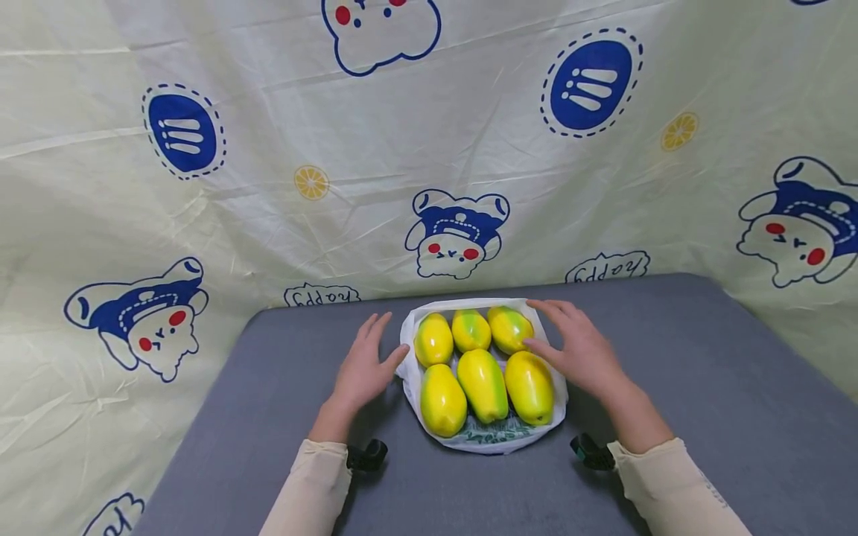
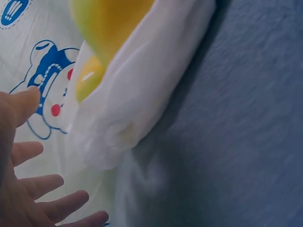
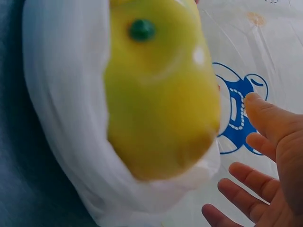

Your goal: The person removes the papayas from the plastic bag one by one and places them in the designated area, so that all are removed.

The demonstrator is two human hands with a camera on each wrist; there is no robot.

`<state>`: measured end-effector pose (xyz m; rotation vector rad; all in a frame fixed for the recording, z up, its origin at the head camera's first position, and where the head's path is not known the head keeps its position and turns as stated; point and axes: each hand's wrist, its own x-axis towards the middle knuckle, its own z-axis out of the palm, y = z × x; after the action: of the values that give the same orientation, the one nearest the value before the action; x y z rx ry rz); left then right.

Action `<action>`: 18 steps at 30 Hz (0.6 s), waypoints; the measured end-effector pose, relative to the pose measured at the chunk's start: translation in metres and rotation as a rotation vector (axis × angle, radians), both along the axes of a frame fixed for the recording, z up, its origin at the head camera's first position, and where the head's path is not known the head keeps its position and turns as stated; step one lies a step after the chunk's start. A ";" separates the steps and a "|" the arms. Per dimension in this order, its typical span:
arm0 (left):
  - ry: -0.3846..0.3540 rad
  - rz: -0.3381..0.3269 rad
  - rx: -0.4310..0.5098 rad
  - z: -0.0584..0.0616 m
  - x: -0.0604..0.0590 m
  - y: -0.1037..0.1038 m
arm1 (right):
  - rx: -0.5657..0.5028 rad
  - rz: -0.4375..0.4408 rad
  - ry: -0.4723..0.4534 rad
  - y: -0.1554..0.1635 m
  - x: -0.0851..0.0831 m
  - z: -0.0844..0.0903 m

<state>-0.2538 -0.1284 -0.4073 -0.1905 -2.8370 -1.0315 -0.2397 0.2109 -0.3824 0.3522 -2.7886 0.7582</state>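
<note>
Several yellow-green papaya-like fruits (image 1: 482, 383) lie in two rows on an opened white plastic bag (image 1: 497, 441) in the middle of the grey table (image 1: 684, 372). My left hand (image 1: 365, 366) lies flat just left of the bag, fingers straight, thumb close to the bag's edge. My right hand (image 1: 579, 348) hovers at the bag's right side with fingers spread, its thumb by the back right fruit (image 1: 511, 328). The left wrist view shows the bag's fold (image 2: 142, 104), a fruit (image 2: 109, 23) and spread fingers (image 2: 42, 184). A fruit (image 3: 161, 94) in the bag (image 3: 61, 118) fills the right wrist view, beside my open right hand (image 3: 270, 165).
A pale cloth (image 1: 429, 134) printed with blue cartoon bears and lemon slices hangs behind the table and drapes down both sides. Black wrist-camera mounts (image 1: 367, 454) (image 1: 591, 451) sit at both cuffs. Bare grey tabletop lies left, right and in front of the bag.
</note>
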 end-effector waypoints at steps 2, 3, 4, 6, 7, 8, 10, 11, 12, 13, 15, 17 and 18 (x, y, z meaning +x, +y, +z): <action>-0.005 -0.004 0.049 -0.005 -0.001 0.003 | -0.019 0.020 -0.014 -0.002 0.000 -0.003; -0.011 -0.004 0.076 -0.008 -0.001 0.005 | -0.029 0.029 -0.023 -0.003 0.000 -0.005; -0.011 -0.007 0.104 -0.010 -0.002 0.007 | -0.040 0.037 -0.032 -0.004 -0.001 -0.007; -0.026 -0.006 0.160 -0.013 -0.001 0.010 | -0.058 0.050 -0.051 -0.006 -0.002 -0.010; -0.034 -0.002 0.187 -0.014 -0.001 0.012 | -0.068 0.051 -0.059 -0.007 -0.003 -0.012; -0.044 0.005 0.215 -0.015 0.000 0.014 | -0.074 0.052 -0.064 -0.007 -0.004 -0.013; -0.063 0.025 0.261 -0.017 0.000 0.017 | -0.084 0.050 -0.069 -0.009 -0.005 -0.016; -0.076 0.036 0.286 -0.018 0.000 0.018 | -0.086 0.044 -0.068 -0.009 -0.005 -0.017; -0.085 0.045 0.313 -0.019 0.000 0.019 | -0.088 0.033 -0.066 -0.010 -0.006 -0.019; -0.099 0.052 0.344 -0.021 0.000 0.020 | -0.091 0.023 -0.062 -0.011 -0.006 -0.020; -0.112 0.045 0.419 -0.024 -0.001 0.022 | -0.094 0.004 -0.048 -0.013 -0.007 -0.022; -0.120 0.028 0.496 -0.027 -0.002 0.023 | -0.097 -0.010 -0.030 -0.014 -0.008 -0.024; -0.121 0.022 0.528 -0.028 -0.003 0.025 | -0.099 -0.013 -0.017 -0.015 -0.008 -0.025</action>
<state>-0.2569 -0.1039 -0.4349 -0.0461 -2.5362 -1.7839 -0.2477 0.1959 -0.4077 0.3099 -2.7535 0.8968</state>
